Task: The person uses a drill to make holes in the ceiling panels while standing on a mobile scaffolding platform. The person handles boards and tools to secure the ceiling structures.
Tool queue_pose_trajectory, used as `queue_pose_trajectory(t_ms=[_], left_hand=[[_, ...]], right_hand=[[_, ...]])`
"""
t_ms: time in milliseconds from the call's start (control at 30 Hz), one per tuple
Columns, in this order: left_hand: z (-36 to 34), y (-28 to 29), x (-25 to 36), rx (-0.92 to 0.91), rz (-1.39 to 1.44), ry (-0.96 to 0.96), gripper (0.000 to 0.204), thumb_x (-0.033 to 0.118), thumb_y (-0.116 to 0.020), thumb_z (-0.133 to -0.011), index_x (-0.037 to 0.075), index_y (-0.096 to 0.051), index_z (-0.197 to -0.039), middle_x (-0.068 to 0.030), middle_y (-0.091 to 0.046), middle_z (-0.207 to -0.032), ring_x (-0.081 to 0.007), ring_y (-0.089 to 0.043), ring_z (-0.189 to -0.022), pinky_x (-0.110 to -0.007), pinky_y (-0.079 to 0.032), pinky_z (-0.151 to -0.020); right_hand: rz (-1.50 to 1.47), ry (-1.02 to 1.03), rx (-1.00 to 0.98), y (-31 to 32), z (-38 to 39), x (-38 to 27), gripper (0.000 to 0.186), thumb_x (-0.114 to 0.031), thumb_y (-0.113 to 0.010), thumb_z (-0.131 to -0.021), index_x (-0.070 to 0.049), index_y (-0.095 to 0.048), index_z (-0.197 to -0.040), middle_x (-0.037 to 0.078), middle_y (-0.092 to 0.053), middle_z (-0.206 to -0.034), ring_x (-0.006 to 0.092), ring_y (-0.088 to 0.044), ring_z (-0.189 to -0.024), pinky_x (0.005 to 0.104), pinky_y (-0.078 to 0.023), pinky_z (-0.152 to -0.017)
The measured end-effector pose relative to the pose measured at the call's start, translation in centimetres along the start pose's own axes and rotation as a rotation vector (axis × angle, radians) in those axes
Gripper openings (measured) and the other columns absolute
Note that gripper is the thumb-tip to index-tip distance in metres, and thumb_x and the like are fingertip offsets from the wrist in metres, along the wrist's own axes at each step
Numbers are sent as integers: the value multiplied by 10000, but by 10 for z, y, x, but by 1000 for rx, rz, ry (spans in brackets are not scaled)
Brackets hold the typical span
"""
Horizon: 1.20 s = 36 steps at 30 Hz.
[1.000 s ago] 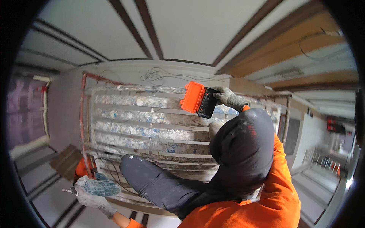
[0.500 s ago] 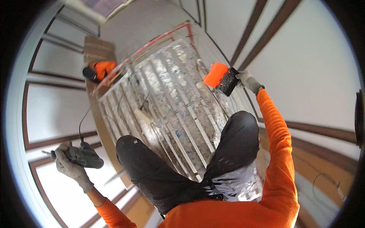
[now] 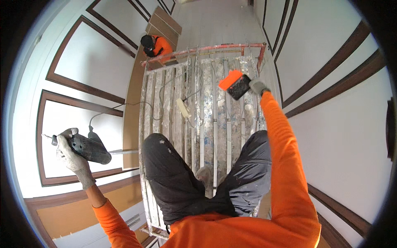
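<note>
At nine o'clock, a dark corded drill (image 3: pixel 92 150) is held by the gloved left hand (image 3: pixel 74 158); its fingers are curled closely round the front of the body, and the bit (image 3: pixel 47 136) is pointed outward, between nine and ten o'clock. From the drill, a cord (image 3: pixel 108 109) is led toward the slatted platform (image 3: pixel 209 140). At about half past one, a black case (image 3: pixel 240 88), its orange lid (image 3: pixel 230 79) swung open, is gripped by the gloved right hand (image 3: pixel 258 86) at the three-o'clock edge; the fingers are closed on it, though they are partly hidden. The paint-smeared platform is flanked at six o'clock by dark-trousered legs (image 3: pixel 173 182). Just off centre, toward eleven o'clock, a pale block (image 3: pixel 183 108) is borne on the slats. At twelve o'clock, the platform is bordered by a red rail (image 3: pixel 213 47); near it, at eleven, a co-worker in orange (image 3: pixel 163 46) is seen.
</note>
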<state>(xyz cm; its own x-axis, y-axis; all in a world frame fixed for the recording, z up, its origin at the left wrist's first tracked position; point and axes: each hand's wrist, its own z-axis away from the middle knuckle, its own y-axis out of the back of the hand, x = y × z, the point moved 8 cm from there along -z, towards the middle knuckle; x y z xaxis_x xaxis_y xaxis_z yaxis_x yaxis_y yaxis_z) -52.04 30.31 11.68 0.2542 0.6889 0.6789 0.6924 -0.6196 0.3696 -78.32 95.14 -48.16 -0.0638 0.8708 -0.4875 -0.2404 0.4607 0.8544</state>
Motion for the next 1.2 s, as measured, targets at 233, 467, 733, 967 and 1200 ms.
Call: queue_pose_trajectory(t_ms=[233,467,733,967,1200], left_hand=[[48,-6,-29,-40,-80,74,465,333,-488,-1091,-15,-731,-900,-90,-719,-854,-147,-615,-761,-304,-506,-742],[94,-80,-130,-272,155,286,447,318,-520,-1096,-7,-675,-829,-112,-709,-818,-136,-602,-695,-293,-483,-670],[160,-136,-194,-479,188,551,439,313,-567,-1080,-14,-682,-811,-85,-687,-770,-114,-568,-613,-283,-465,-590],[150,-169,-157,-485,310,434,401,331,-550,-1090,11,-627,-861,-113,-717,-867,-165,-646,-748,-323,-526,-697],[171,-61,-160,-220,210,450,349,206,-562,-1057,-29,-648,-815,-89,-679,-773,-94,-528,-589,-262,-419,-555]], right_hand=[[409,-88,-130,-184,22,-72,293,-299,-668,-887,-48,-795,-969,216,-773,-996,375,-753,-943,513,-581,-815],[-645,-857,364,-233,107,-51,496,-399,-703,-872,-8,-728,-1177,246,-747,-1121,395,-718,-1061,508,-541,-935],[-35,-352,291,-107,105,-177,291,-347,-723,-881,-149,-751,-1092,137,-733,-1033,352,-689,-1048,485,-507,-973],[201,-312,83,-156,60,-155,235,-312,-607,-943,-181,-774,-1044,125,-764,-1089,298,-714,-1066,486,-542,-915],[147,-488,-238,-169,44,-166,458,-233,-463,-1045,-162,-534,-1492,76,-507,-1593,241,-492,-1441,372,-389,-1194]])
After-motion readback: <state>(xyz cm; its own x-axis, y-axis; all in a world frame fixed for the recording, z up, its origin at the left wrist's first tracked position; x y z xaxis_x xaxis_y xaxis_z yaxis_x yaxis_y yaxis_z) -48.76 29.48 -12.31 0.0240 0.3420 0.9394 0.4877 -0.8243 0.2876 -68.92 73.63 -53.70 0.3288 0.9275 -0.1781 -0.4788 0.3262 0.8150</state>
